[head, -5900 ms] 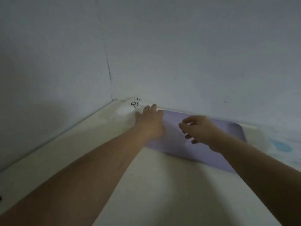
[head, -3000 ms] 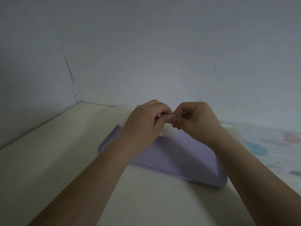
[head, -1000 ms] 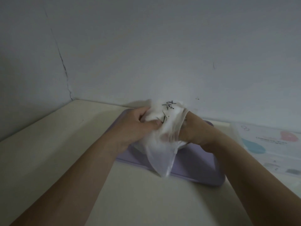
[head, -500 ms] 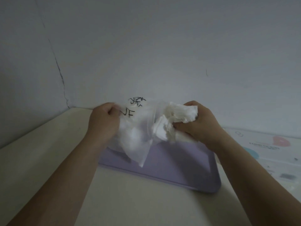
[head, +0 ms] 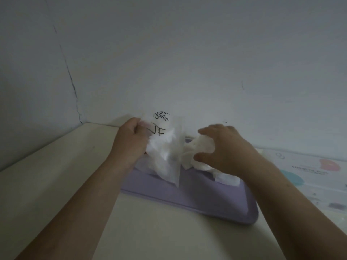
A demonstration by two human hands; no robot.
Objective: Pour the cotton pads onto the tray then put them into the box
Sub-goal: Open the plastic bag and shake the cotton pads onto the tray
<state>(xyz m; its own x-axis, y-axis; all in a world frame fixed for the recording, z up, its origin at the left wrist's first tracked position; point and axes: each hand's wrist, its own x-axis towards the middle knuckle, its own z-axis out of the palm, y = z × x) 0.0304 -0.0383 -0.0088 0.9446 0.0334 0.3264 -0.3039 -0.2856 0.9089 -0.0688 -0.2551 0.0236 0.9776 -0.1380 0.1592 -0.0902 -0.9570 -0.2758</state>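
Two hands fill my feed. The left hand (head: 129,145) has its fingers curled tight on the upper edge of a crumpled clear plastic bag (head: 169,156) and holds it up, with the lower corner hanging close over the tray. I cannot tell whether that corner touches. The right hand (head: 225,149) is just beside the bag, thumb and fingers curled around a clump of white round cotton pads (head: 199,149). More of those pads lie under its palm on the far half of the tray, and some show through the bag. Below both hands is a flat lilac plastic tray (head: 206,199) with a low rim. It sits on a cream table (head: 56,175) set into a corner of pale grey walls (head: 187,53), where a thin dark crack runs down. The bag carries black marker writing: the lower marks look like "JF", and I cannot read the scrawl above. Right of the tray lies a white printed package (head: 309,177) with pink and teal shapes, its lettering too blurred to read.
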